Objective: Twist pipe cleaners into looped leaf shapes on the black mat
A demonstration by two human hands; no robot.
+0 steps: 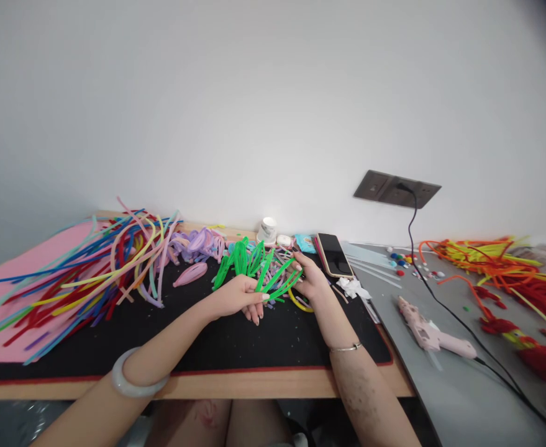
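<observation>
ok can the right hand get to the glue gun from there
Probably yes: nothing tall seems to stand between the right hand and the glue gun, just low white scraps on the black mat, though that hand would likely have to leave the green loops.

A mat (263, 347) lies on the counter (254, 386). Fuzzy sticks (114, 267) lie on a sheet (16, 256) at the left. At the back, a cup (268, 230) is left of the phone (335, 254). The glue gun (433, 335) is right of the mat, with balls (399, 262) behind it.
</observation>
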